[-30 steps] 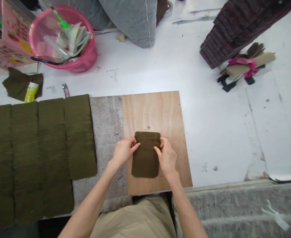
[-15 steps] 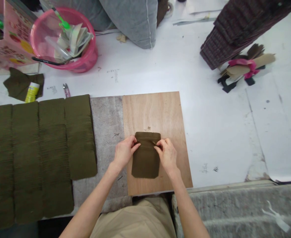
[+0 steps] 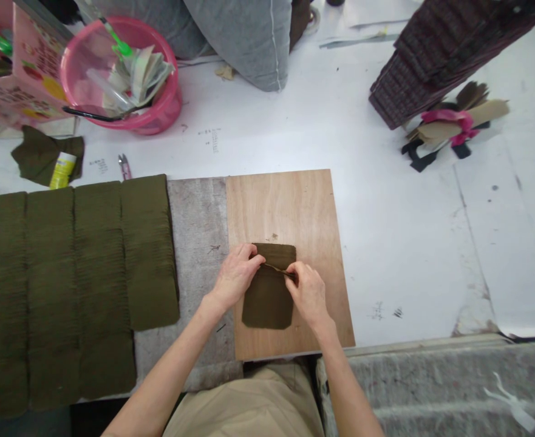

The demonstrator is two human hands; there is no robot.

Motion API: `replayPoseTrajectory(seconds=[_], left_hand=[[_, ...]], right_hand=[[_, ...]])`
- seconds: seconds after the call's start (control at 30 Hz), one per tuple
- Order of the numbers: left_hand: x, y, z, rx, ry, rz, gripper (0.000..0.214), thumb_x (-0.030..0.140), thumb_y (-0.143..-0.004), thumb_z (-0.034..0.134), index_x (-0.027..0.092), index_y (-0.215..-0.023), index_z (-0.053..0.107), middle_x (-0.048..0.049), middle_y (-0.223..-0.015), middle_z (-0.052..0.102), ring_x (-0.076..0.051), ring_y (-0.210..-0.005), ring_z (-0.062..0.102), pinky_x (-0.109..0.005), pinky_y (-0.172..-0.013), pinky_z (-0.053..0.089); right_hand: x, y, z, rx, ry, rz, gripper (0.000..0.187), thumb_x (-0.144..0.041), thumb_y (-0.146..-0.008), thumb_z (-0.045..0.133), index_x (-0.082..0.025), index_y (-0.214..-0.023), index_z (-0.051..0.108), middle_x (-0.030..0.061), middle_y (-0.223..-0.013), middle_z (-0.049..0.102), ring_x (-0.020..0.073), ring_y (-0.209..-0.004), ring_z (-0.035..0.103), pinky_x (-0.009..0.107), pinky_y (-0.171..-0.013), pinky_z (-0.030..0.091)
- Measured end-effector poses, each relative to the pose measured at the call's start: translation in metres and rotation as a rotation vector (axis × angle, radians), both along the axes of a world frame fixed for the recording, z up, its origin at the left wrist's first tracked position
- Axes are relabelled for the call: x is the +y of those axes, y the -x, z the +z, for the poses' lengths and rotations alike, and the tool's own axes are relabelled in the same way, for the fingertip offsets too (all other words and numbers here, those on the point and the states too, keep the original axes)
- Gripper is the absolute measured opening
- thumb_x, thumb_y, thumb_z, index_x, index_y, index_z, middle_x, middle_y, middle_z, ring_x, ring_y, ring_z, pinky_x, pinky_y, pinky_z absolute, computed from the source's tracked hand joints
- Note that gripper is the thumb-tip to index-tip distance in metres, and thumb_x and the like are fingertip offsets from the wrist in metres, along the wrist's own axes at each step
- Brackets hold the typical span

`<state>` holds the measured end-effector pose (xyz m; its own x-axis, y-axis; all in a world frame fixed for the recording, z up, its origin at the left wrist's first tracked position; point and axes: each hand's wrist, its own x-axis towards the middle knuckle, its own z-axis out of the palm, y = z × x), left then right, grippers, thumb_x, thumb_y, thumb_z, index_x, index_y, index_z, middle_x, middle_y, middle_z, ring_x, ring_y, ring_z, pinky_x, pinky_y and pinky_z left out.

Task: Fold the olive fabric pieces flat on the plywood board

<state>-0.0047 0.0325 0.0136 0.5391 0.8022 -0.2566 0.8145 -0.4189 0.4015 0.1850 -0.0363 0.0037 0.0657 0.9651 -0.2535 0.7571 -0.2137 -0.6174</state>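
Head: left grip [image 3: 236,274] and right grip [image 3: 310,293] pinch olive cloth [image 3: 268,302] (upper half) between them.

A white-topped worktable [image 3: 385,243], scuffed and pen-marked in places, spread across most of the frame under pale, even light, its front edge [image 3: 431,345] running along the lower right beside a grey, fabric-covered surface [image 3: 431,391], while a dark gap [image 3: 92,419] showed at lower left.
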Motion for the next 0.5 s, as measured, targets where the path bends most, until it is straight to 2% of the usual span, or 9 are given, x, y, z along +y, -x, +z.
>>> replayPoseTrajectory(seconds=[0.13,0.2,0.37,0.5], left_hand=[[0.003,0.001,0.001,-0.045,0.050,-0.038,0.012,0.017,-0.089,0.048,0.020,-0.088,0.059,-0.0048,-0.097,0.056,-0.019,-0.094,0.051,-0.030,-0.080,0.042],[0.002,0.002,0.000,-0.100,0.102,-0.007,0.010,0.016,-0.088,0.048,0.020,-0.088,0.057,-0.0033,-0.093,0.057,-0.017,-0.089,0.054,-0.028,-0.077,0.042],[-0.004,0.005,0.000,-0.157,0.188,0.163,0.005,0.025,-0.087,0.055,0.021,-0.091,0.056,0.0004,-0.091,0.060,-0.014,-0.076,0.057,-0.024,-0.066,0.040],[-0.005,0.005,0.001,-0.133,0.212,0.198,0.010,0.030,-0.085,0.059,0.022,-0.091,0.059,0.0002,-0.092,0.063,-0.014,-0.076,0.059,-0.024,-0.063,0.039]], right_hand=[[-0.008,0.003,-0.001,0.189,0.112,-0.175,0.036,-0.028,-0.086,0.055,-0.023,-0.121,0.048,-0.0001,-0.088,0.069,0.0173,-0.075,0.065,0.029,-0.069,0.045],[-0.011,0.005,-0.001,0.204,0.160,-0.217,0.046,-0.028,-0.085,0.056,-0.024,-0.130,0.043,-0.0004,-0.087,0.070,0.0184,-0.074,0.066,0.030,-0.068,0.046],[-0.016,0.009,0.000,0.150,0.176,-0.226,0.055,-0.025,-0.085,0.054,-0.023,-0.138,0.037,0.0015,-0.086,0.069,0.0199,-0.074,0.066,0.030,-0.066,0.046],[-0.016,0.011,-0.002,0.117,0.169,-0.221,0.055,-0.025,-0.085,0.053,-0.021,-0.138,0.038,0.0032,-0.086,0.069,0.0195,-0.071,0.065,0.030,-0.065,0.046]])
